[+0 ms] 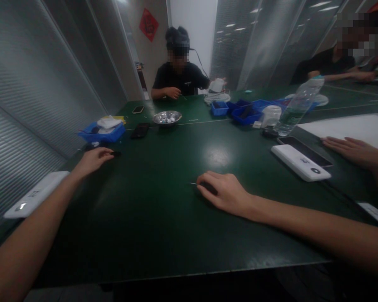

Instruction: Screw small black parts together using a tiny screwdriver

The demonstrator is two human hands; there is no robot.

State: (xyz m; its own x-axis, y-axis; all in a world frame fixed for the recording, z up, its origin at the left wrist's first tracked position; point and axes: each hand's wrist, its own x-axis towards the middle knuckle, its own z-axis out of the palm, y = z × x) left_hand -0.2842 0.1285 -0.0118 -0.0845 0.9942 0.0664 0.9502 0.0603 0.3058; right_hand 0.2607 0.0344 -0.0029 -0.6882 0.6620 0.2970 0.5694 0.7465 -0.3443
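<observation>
My left hand (93, 160) reaches out over the dark green table (164, 218) at the left, its fingers pinched on a small black part (116, 154) lying on the surface. My right hand (224, 193) rests palm down near the middle of the table, fingers curled over a thin tool (195, 183) with a dark handle and a metal tip that pokes out to the left. A blue tray (101, 133) with white items stands just beyond my left hand.
A metal bowl (166, 118), two dark phones (140, 130), blue bins (246, 114), a white cup and a plastic bottle (297, 107) stand farther back. A white power bank (300, 162) and another person's hand (353, 149) lie at right. One person sits opposite.
</observation>
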